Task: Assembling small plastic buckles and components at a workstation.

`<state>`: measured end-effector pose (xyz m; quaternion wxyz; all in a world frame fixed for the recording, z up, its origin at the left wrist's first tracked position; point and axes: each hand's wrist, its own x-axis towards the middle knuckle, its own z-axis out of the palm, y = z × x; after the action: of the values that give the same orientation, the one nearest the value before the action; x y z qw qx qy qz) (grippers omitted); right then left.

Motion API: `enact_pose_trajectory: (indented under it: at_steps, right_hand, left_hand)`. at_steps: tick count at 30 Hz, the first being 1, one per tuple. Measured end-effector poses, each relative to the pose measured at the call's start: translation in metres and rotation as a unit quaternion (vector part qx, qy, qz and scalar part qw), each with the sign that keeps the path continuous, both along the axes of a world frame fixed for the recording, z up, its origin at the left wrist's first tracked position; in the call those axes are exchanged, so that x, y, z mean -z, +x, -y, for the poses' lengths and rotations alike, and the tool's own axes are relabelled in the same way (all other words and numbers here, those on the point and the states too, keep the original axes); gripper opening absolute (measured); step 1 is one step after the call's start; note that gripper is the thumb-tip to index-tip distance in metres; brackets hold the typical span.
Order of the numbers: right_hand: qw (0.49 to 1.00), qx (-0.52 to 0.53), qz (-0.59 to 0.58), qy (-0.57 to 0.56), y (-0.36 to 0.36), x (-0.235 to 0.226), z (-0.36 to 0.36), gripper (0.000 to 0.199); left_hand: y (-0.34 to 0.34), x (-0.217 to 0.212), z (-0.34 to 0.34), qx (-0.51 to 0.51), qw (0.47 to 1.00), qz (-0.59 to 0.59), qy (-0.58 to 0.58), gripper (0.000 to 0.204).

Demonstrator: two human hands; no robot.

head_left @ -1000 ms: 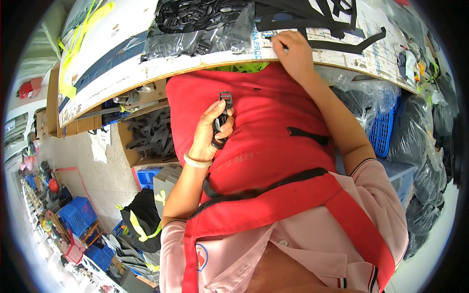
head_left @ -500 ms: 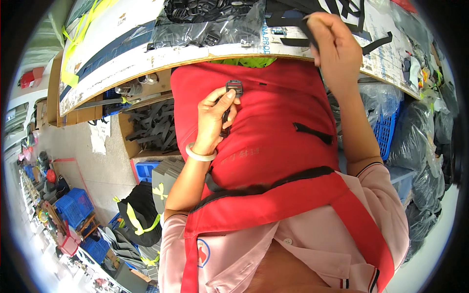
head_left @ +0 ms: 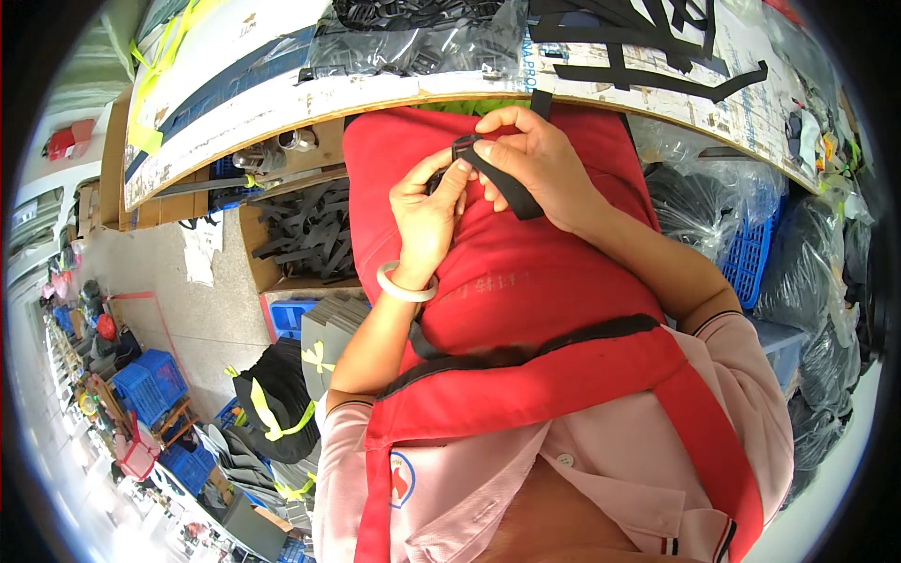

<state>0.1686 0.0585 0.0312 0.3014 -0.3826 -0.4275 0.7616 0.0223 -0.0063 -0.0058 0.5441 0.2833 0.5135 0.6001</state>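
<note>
From afar I see the left hand (head_left: 427, 216), fingers (head_left: 421, 174) curled around a black buckle (head_left: 463, 146), and the right hand (head_left: 542, 169) pinching a strap (head_left: 512, 190) against it.

Workshop: board-topped bench (head_left: 253, 113) with black straps (head_left: 617, 78), bagged buckles (head_left: 413, 13); carton (head_left: 253, 249) of strap pieces (head_left: 310, 230); blue crates (head_left: 150, 383).

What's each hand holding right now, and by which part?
The left hand holds a black buckle by its lower part. The right hand pinches a black strap close to the buckle. Both grips are partly hidden.
</note>
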Motion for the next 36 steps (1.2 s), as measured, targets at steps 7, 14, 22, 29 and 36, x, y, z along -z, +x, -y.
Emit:
enact_pose_trajectory:
  at_steps: [7, 14, 22, 29, 36]
  right_hand:
    - [0.997, 0.055, -0.043, -0.020, -0.010, 0.013, 0.004, 0.030]
    - [0.999, -0.030, -0.019, -0.016, 0.000, 0.014, 0.002, 0.041]
    - [0.992, -0.071, -0.066, -0.080, 0.007, 0.029, -0.004, 0.032]
    - [0.989, -0.060, 0.040, 0.128, 0.005, 0.044, -0.005, 0.022]
    - [0.944, 0.010, 0.031, 0.328, 0.005, -0.006, 0.011, 0.010]
  left_hand:
    - [0.000, 0.003, -0.004, -0.009, 0.967, -0.211, 0.145, 0.016]
    - [-0.010, 0.015, -0.001, -0.016, 0.927, -0.326, 0.184, 0.019]
    - [-0.017, 0.015, -0.002, 0.028, 0.872, -0.422, 0.245, 0.018]
    - [-0.032, 0.011, 0.000, 0.142, 0.958, 0.235, -0.085, 0.020]
    - [-0.017, -0.013, -0.005, 0.042, 0.992, 0.103, -0.062, 0.016]
